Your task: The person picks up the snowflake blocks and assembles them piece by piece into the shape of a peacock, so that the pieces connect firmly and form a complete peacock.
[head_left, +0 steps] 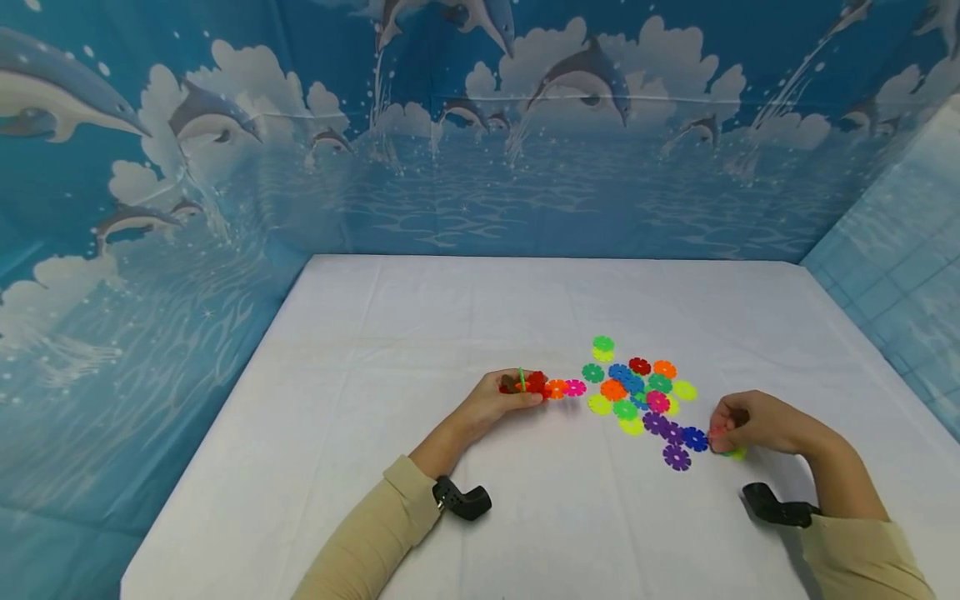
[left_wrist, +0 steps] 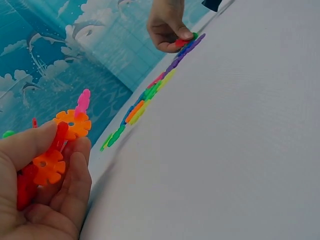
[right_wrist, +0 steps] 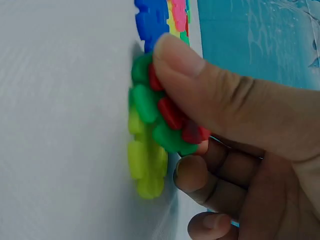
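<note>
My left hand (head_left: 495, 400) grips a joined cluster of plastic snowflake discs above the table. Among them are red discs, an orange disc (left_wrist: 48, 166) and a pink disc (left_wrist: 83, 102) at the far end, seen edge-on in the left wrist view. Farther right, my right hand (head_left: 765, 423) pinches a red disc (right_wrist: 171, 112) together with a green disc (right_wrist: 145, 102) between thumb and fingers. A yellow disc (right_wrist: 147, 165) lies below them, partly covered. Beside this hand is a dark blue disc (head_left: 696, 439). The fingers hide part of the held red disc.
Several loose discs lie in a patch between the hands, including an orange disc (head_left: 612, 390) and a purple disc (head_left: 677, 457). The white-covered table (head_left: 465, 308) meets a blue dolphin-print curtain (head_left: 480, 183) at its back edge. A black wrist device (head_left: 461, 500) sits on the left arm.
</note>
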The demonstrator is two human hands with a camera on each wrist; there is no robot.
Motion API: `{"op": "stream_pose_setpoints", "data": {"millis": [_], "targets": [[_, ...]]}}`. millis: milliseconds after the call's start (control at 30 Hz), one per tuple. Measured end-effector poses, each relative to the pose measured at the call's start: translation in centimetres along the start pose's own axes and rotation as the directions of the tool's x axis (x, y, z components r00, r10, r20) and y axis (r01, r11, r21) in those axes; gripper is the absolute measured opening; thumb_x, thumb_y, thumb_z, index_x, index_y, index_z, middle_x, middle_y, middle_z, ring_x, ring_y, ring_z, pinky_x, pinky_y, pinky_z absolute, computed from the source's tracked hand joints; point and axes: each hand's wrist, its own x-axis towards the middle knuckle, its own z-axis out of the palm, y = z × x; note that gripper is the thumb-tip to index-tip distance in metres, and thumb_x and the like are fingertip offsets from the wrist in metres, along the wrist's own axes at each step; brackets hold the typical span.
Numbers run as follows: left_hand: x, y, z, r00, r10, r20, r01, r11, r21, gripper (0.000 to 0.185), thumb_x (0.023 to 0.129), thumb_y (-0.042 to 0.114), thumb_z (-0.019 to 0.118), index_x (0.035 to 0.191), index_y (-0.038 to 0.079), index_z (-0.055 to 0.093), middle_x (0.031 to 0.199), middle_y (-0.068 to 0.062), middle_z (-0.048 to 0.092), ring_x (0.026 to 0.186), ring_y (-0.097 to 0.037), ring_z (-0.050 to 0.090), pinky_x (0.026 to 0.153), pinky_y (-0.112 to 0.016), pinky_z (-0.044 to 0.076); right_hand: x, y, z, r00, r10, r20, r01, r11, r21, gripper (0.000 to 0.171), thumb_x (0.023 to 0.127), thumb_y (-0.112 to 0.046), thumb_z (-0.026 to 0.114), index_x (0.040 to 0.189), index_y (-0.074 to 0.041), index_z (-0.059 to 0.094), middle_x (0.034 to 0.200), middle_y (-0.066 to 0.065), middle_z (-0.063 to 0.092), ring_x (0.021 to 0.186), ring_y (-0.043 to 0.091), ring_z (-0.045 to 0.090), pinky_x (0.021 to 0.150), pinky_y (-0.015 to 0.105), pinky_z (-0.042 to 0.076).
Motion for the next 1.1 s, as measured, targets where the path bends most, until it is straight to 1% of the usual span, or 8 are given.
{"op": "stream_pose_setpoints", "data": {"millis": [167, 333, 467, 567, 700, 833, 933, 1100], "targets": [[0.0, 0.1, 0.1, 1.0, -0.014, -0.023, 0.014, 1.0, -0.004, 0.029, 0.088, 0.005, 0.07, 0.114, -0.006, 0.065, 0.119, -0.012, 0.063, 0.097, -0.014, 0.056, 0.088, -0.025, 0.048, 0.4, -0.5, 0.0, 0.997, -0.011, -0.075, 0.009, 1.0, -0.027, 0.028, 0.087, -0.029, 0.075, 0.092, -0.004, 0.063, 0.081, 0.003, 0.056, 0.08, 0.021, 0.048, 0.067, 0.034, 0.043], [0.0, 0.1, 0.1, 1.0, -0.019, -0.023, 0.019, 1.0, -0.004, 0.027, 0.088, 0.006, 0.071, 0.113, -0.006, 0.066, 0.118, -0.01, 0.064, 0.098, -0.015, 0.056, 0.087, -0.025, 0.049, 0.8, -1.5, 0.0, 0.988, 0.001, -0.152, -0.007, 0.999, -0.036, 0.041, 0.09, -0.036, 0.07, 0.103, 0.003, 0.067, 0.089, 0.007, 0.06, 0.086, 0.026, 0.052, 0.067, 0.034, 0.048], [0.1, 0.1, 0.0, 1.0, -0.02, -0.013, 0.02, 1.0, -0.007, 0.026, 0.088, 0.008, 0.071, 0.111, -0.004, 0.066, 0.115, -0.009, 0.064, 0.097, -0.015, 0.055, 0.085, -0.024, 0.049, 1.5, -2.3, 0.5, 0.976, -0.042, -0.216, 0.035, 0.999, -0.036, 0.044, 0.091, -0.034, 0.07, 0.109, 0.006, 0.067, 0.095, 0.009, 0.063, 0.09, 0.028, 0.054, 0.069, 0.033, 0.049], [0.0, 0.1, 0.0, 1.0, -0.018, -0.003, 0.018, 1.0, -0.023, 0.026, 0.088, 0.007, 0.071, 0.111, -0.004, 0.066, 0.111, -0.008, 0.064, 0.095, -0.015, 0.055, 0.083, -0.024, 0.049, 2.3, -3.1, 1.1, 0.974, -0.068, -0.218, 0.074, 0.997, 0.019, 0.042, 0.092, -0.033, 0.068, 0.111, 0.005, 0.067, 0.091, 0.007, 0.063, 0.084, 0.025, 0.055, 0.068, 0.031, 0.051], [-0.1, 0.2, 0.1, 1.0, -0.016, 0.003, 0.016, 0.999, -0.036, 0.026, 0.087, 0.006, 0.071, 0.111, -0.005, 0.065, 0.105, -0.005, 0.064, 0.092, -0.015, 0.055, 0.08, -0.024, 0.048, 3.3, -5.2, 1.9, 0.974, -0.103, -0.201, 0.126, 0.987, 0.104, 0.038, 0.093, -0.028, 0.068, 0.113, 0.005, 0.065, 0.088, 0.007, 0.063, 0.077, 0.022, 0.057, 0.066, 0.029, 0.054], [-0.2, 0.2, 0.1, 1.0, -0.006, 0.003, 0.006, 1.0, -0.026, 0.021, 0.087, 0.006, 0.071, 0.106, -0.003, 0.066, 0.104, -0.005, 0.064, 0.09, -0.014, 0.055, 0.079, -0.023, 0.048, 4.1, -7.4, 2.6, 0.963, -0.158, -0.216, 0.19, 0.973, 0.133, 0.035, 0.093, -0.021, 0.069, 0.114, 0.006, 0.064, 0.089, 0.009, 0.063, 0.077, 0.022, 0.058, 0.067, 0.027, 0.054], [-0.1, 0.2, 0.1, 1.0, -0.003, 0.006, 0.003, 1.0, -0.024, 0.014, 0.087, 0.005, 0.071, 0.1, 0.0, 0.066, 0.102, -0.007, 0.063, 0.088, -0.014, 0.055, 0.078, -0.023, 0.048, 4.7, -8.8, 3.1, 0.957, -0.183, -0.225, 0.219, 0.965, 0.146, 0.031, 0.095, -0.019, 0.066, 0.114, 0.005, 0.064, 0.091, 0.011, 0.064, 0.078, 0.022, 0.059, 0.069, 0.026, 0.054], [-0.1, 0.1, 0.1, 1.0, 0.008, 0.01, -0.008, 1.0, -0.002, 0.01, 0.086, 0.003, 0.071, 0.094, 0.002, 0.064, 0.096, -0.005, 0.062, 0.085, -0.013, 0.053, 0.075, -0.022, 0.046, 5.5, -10.5, 3.9, 0.949, -0.229, -0.216, 0.272, 0.942, 0.197, 0.028, 0.098, -0.016, 0.06, 0.116, 0.006, 0.062, 0.093, 0.013, 0.064, 0.079, 0.023, 0.06, 0.071, 0.029, 0.056]]}}
